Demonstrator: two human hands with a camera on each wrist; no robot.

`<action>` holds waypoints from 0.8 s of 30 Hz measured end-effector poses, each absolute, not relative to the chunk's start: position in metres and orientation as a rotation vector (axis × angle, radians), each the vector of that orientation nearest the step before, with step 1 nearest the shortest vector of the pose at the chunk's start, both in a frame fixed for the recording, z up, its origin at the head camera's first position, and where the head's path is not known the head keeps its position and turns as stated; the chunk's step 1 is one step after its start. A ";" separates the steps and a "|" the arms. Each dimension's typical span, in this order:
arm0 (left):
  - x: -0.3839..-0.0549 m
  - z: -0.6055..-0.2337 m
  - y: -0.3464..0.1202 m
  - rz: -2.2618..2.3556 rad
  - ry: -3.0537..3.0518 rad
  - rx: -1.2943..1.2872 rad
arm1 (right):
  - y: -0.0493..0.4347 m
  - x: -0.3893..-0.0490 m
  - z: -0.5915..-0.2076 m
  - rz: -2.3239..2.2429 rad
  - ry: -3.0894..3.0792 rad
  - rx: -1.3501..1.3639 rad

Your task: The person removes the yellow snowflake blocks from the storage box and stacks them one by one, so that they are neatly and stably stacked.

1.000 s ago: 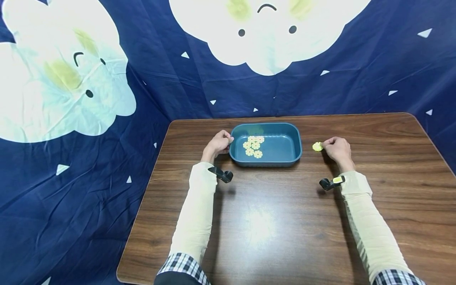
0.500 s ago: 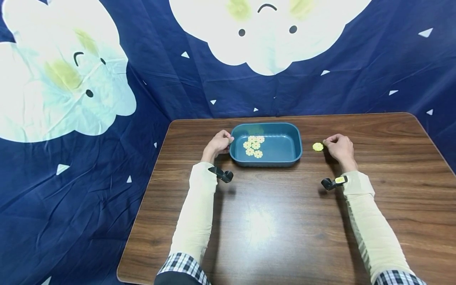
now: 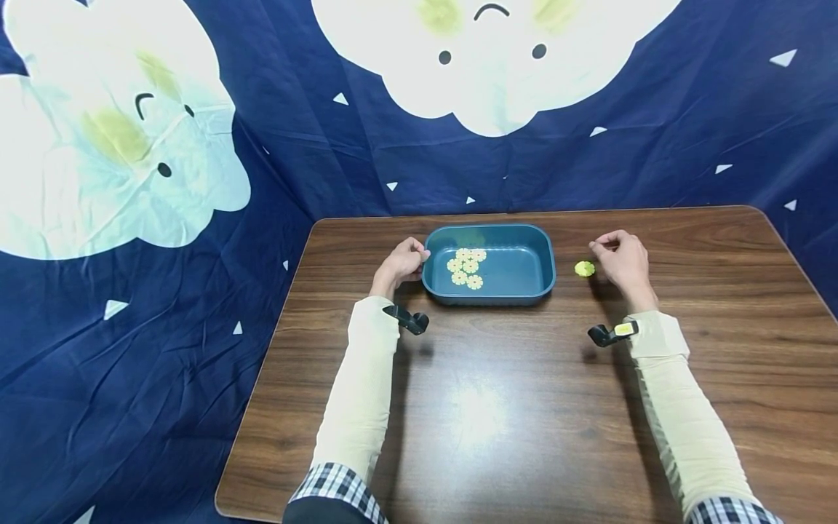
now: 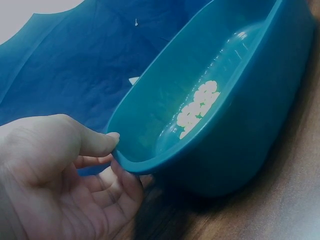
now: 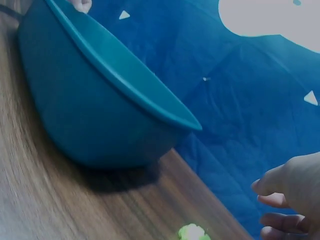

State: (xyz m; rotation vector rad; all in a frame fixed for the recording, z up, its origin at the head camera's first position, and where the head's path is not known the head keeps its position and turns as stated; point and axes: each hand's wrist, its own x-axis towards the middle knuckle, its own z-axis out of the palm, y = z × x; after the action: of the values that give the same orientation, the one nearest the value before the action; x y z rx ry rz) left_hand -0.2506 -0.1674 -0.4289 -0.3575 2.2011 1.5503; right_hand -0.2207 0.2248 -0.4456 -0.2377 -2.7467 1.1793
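Note:
A blue-green rectangular basin [image 3: 517, 273] stands on the table with several pale yellow flower-shaped pieces [image 3: 469, 266] lying in its left half. My left hand [image 3: 402, 266] pinches the basin's left rim, thumb inside and fingers below the lip, as the left wrist view [image 4: 75, 170] confirms. To the basin's right, a yellow-green flower-shaped piece [image 3: 585, 269] lies flat on the wood. Just beyond it, up and to the right, hovers my right hand [image 3: 625, 266] with nothing in its loosely bent fingers. In the right wrist view, thumb and fingers [image 5: 272, 182] are apart from the piece [image 5: 194, 232].
The brown wooden table [image 3: 511, 451] has a rounded edge, with its far side close to a dark blue cloth [image 3: 524, 167] printed with white clouds. Each forearm carries a black wrist camera [image 3: 407, 320] near the sleeve cuff.
My right fingers have let go of the yellow-green flower piece, drawn off to the right, then moved a little farther away from me. My left hand and the basin stay in place.

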 end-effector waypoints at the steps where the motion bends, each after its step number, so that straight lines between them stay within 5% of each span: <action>1: -0.251 -0.429 -0.167 1.553 2.201 -0.358 | 0.223 -0.221 -0.445 1.174 -2.735 -0.222; 24: -0.253 -0.433 -0.168 1.560 2.200 -0.361 | 0.165 -0.226 -0.430 1.254 -2.639 -0.003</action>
State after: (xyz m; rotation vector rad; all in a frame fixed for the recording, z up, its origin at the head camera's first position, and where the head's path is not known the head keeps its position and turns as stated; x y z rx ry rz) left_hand -0.2534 -0.1682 -0.4330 -0.3614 2.1999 1.5599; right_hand -0.2257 0.1654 -0.4300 -0.0030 -2.6387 1.2540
